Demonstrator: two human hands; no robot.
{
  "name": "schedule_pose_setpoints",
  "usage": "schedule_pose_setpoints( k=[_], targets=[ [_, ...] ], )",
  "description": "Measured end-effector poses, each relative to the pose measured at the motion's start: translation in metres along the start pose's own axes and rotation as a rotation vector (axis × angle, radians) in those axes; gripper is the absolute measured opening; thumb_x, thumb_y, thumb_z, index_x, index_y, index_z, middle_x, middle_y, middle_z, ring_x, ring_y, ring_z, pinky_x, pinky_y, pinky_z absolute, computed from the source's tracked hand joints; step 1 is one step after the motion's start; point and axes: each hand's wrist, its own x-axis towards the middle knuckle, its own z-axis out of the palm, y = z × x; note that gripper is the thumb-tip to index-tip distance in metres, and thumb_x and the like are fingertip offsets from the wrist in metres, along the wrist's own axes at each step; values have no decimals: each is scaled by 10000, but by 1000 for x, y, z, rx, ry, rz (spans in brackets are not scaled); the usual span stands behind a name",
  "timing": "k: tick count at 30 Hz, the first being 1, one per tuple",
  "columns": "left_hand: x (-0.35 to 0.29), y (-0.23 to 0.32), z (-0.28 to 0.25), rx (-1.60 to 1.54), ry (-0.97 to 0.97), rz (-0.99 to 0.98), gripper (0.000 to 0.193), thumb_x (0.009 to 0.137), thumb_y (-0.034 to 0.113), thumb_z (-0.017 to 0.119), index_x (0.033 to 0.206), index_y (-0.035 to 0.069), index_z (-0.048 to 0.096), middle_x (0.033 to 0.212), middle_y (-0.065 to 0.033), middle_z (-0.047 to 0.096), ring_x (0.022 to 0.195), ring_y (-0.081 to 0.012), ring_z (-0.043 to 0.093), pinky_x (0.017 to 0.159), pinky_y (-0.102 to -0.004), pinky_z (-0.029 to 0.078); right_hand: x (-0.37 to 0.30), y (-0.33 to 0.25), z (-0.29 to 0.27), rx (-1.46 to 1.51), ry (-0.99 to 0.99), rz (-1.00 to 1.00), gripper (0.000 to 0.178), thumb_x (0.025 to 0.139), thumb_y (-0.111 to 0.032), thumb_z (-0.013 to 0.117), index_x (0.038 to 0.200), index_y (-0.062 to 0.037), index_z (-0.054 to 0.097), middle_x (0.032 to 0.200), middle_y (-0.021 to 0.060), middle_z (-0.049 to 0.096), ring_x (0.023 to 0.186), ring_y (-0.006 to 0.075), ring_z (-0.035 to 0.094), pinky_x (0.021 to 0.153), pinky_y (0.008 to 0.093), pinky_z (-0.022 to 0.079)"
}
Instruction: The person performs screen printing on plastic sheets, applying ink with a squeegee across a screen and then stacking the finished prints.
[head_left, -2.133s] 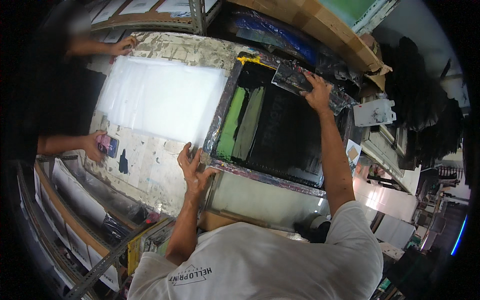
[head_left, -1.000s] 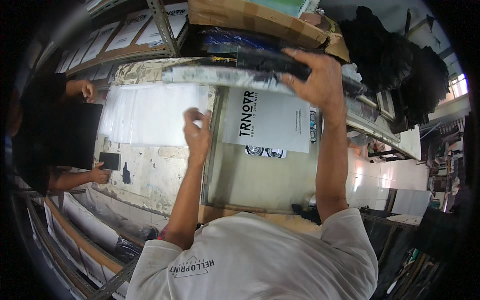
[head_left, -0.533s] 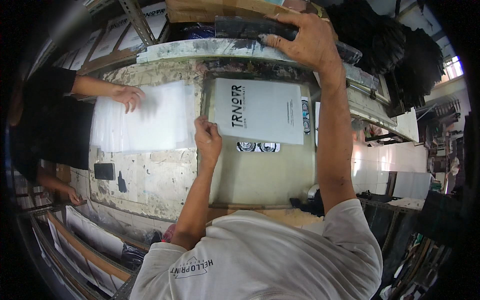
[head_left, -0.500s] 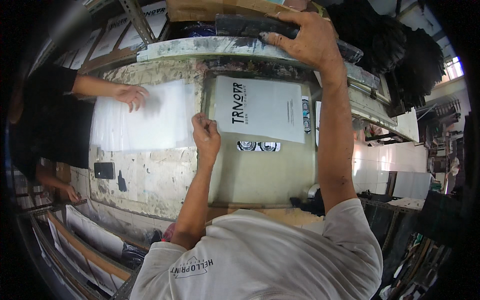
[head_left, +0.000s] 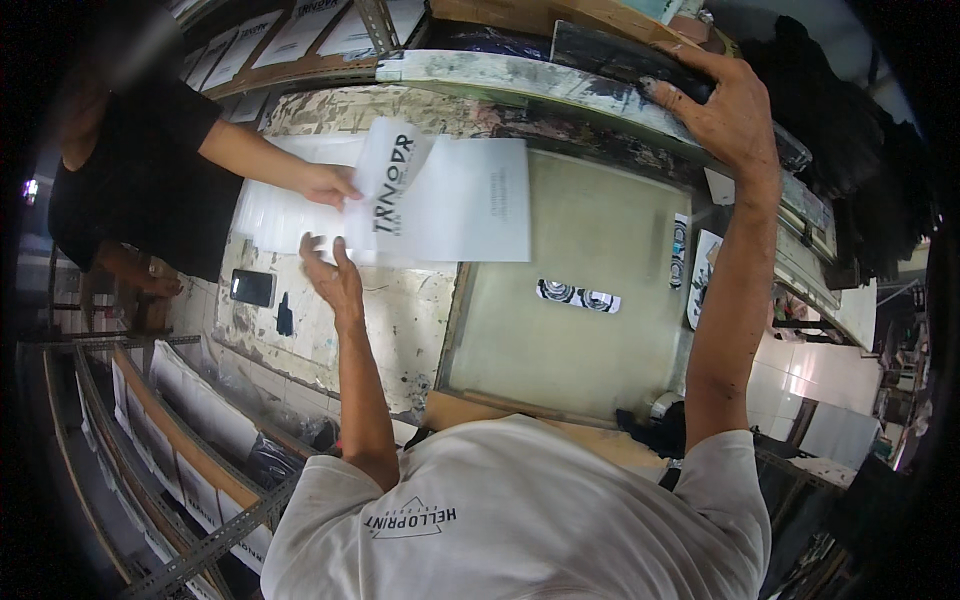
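My left hand (head_left: 335,280) is open, thumb and fingers apart, just off the lower left corner of a printed white sheet (head_left: 460,205). A co-worker's hand (head_left: 330,186) grips the left edge of that sheet, which curls up there and overlaps the pale printing bed (head_left: 580,230) at its right end. At the far right, my right hand (head_left: 725,115) is closed round a dark bar (head_left: 625,58) lying along the edge of a raised, paint-stained frame (head_left: 500,75). A stack of translucent white sheets (head_left: 285,205) lies under the co-worker's arm.
Two patterned strips (head_left: 578,296) (head_left: 679,250) are on the bed. A phone (head_left: 252,288) and a small dark object (head_left: 285,315) lie on the stained table (head_left: 350,350). Racks of sheets (head_left: 180,410) stand at lower left; dark cloths (head_left: 810,120) hang at right.
The printed sheet has moved left off the bed toward the stack, now in the co-worker's hand. My left hand has opened and come away from it. My right hand still grips the bar.
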Motion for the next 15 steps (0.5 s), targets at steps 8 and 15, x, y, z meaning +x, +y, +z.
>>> schedule_pose_setpoints(
  k=[8, 15],
  targets=[
    [-67, 46, 27, -138, -280, 536, 329, 796, 231, 812, 1099, 125, 738, 1026, -89, 663, 984, -269, 605, 811, -405, 429, 4, 6, 3, -28, -18, 28, 591, 718, -513, 843, 1149, -116, 762, 1033, 148, 759, 894, 282, 746, 864, 413, 576],
    [-93, 23, 63, -165, -522, 248, 153, 774, 140, 802, 867, 36, 740, 944, -115, 647, 871, -312, 617, 761, -411, 489, 3, 1, -1, 41, -65, 80, 607, 714, -474, 869, 1155, -74, 751, 1119, 173, 724, 1048, 307, 683, 925, 409, 512]
  ],
)
